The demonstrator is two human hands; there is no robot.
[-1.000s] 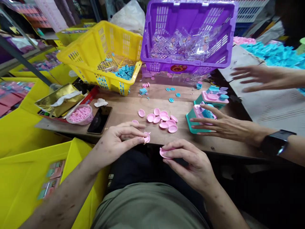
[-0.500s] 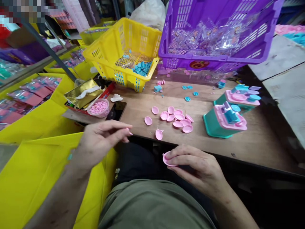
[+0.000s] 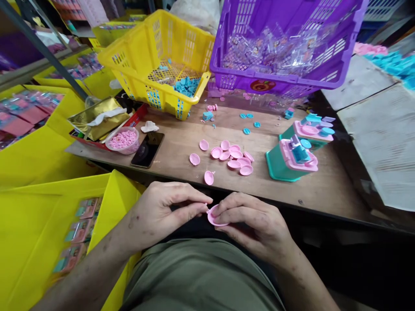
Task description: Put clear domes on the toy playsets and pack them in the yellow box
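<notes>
My right hand grips a small pink oval plastic dish by its right side, just off the table's front edge. At the dish's left rim, my left hand pinches a tiny pink part between thumb and forefinger; its exact shape is too small to tell. The two hands nearly meet here. Beyond them on the table lies a pink oval piece with a small stem on its rim. Farther back, several more pink oval dishes lie in a loose cluster.
Two teal-and-pink toy sets stand at right. At left are a phone and a tub of small pink parts. A yellow basket and a purple crate stand behind. A yellow bin is at lower left.
My left hand left a pink oval piece near the table edge, drew back left, then came to the dish in my right hand. Another person's hands have gone from the right.
</notes>
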